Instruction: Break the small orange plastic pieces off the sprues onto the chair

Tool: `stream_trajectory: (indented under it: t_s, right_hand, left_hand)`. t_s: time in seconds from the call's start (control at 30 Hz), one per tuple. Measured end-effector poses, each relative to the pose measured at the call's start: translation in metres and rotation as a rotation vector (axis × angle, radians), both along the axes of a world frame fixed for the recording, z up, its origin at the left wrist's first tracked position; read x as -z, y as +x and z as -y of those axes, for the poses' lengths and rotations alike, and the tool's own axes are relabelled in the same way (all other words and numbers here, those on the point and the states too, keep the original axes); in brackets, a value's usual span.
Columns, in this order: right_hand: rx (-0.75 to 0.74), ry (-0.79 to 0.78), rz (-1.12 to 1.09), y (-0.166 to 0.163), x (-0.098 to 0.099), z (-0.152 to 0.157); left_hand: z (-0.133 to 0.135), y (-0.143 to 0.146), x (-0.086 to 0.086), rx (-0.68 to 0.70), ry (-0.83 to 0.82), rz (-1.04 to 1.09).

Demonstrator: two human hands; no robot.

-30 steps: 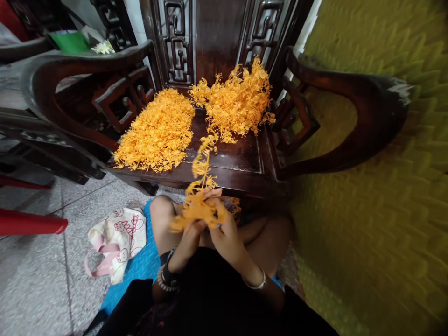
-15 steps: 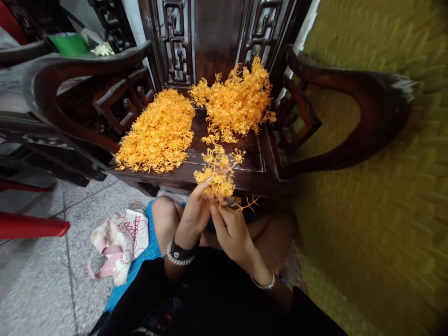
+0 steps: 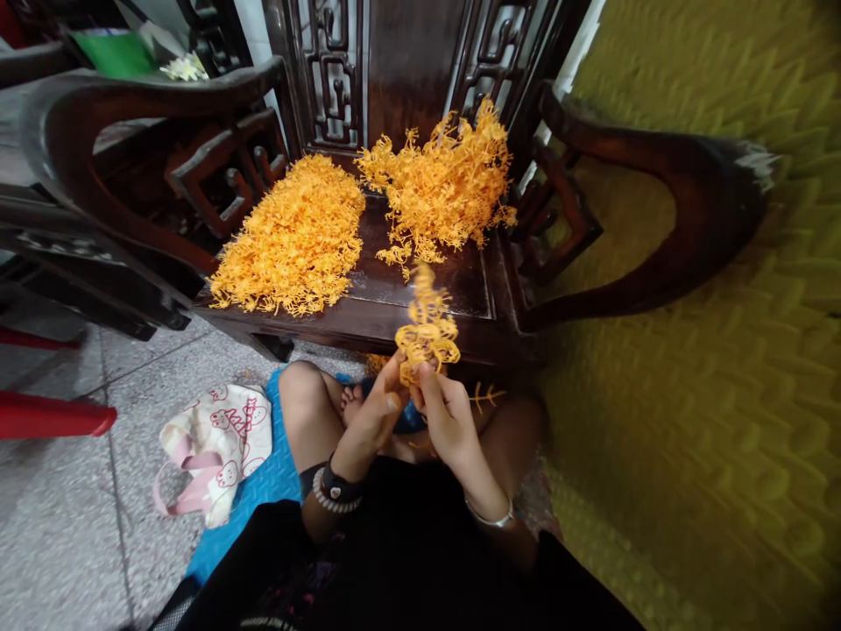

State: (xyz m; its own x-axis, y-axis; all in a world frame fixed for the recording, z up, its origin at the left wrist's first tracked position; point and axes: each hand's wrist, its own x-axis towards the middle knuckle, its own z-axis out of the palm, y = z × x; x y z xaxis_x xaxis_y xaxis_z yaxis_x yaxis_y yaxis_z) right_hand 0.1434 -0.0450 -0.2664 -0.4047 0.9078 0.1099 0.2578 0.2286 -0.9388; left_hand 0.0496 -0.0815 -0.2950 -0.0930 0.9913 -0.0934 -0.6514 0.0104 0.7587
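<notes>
An orange plastic flower sprig (image 3: pixel 428 331), its upper end blurred, stands upright between my hands over my lap. My left hand (image 3: pixel 376 410) pinches its lower part from the left. The thumb and fingers of my right hand (image 3: pixel 452 422) close on its base from the right. A bare orange stem (image 3: pixel 486 398) sticks out beyond the right hand; whether that hand holds it I cannot tell. On the wooden chair seat ahead lie a dense pile of small orange pieces (image 3: pixel 293 241) at left and a looser heap of branched orange sprigs (image 3: pixel 447 184) at right.
The dark wooden chair (image 3: pixel 453 337) has curved armrests on both sides. A white and pink printed bag (image 3: pixel 220 447) rests on the floor by the blue mat (image 3: pixel 253 499). A red leg-like piece (image 3: pixel 53 414) juts in at left, and a yellow-green textured surface (image 3: pixel 689 421) rises at right.
The sprig between my hands has become narrower and more upright, its branches drawn together. Both hands have shifted slightly to the right. The view has turned a little.
</notes>
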Motion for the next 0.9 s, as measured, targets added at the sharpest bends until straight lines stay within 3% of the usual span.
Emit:
stream_trajectory:
  t_s: [0.1, 0.2, 0.3, 0.53, 0.63, 0.73, 0.9]
  right_hand:
    - [0.02, 0.099, 0.025, -0.003, 0.001, -0.002]
    - [-0.066, 0.148, 0.097, -0.003, 0.002, -0.005]
    - [-0.17, 0.146, 0.185, -0.003, 0.006, -0.002]
    - [-0.283, 0.038, 0.168, -0.013, 0.006, 0.022]
    - [-0.37, 0.015, 0.116, -0.015, -0.004, 0.032]
    - [-0.444, 0.01, 0.055, -0.011, -0.012, 0.039]
    - [-0.53, -0.017, 0.027, 0.001, -0.01, 0.042]
  left_hand:
    - [-0.003, 0.005, 0.013, 0.03, -0.043, -0.07]
    - [-0.011, 0.007, 0.012, -0.085, -0.104, -0.026]
    - [-0.019, 0.0, -0.002, -0.211, -0.089, 0.059]
    - [-0.003, -0.028, -0.034, -0.281, 0.236, 0.399]
    - [0.008, -0.038, -0.047, -0.347, 0.383, 0.414]
    - [0.014, -0.042, -0.063, -0.31, 0.477, 0.397]
    - [0.018, -0.035, -0.083, -0.383, 0.548, 0.382]
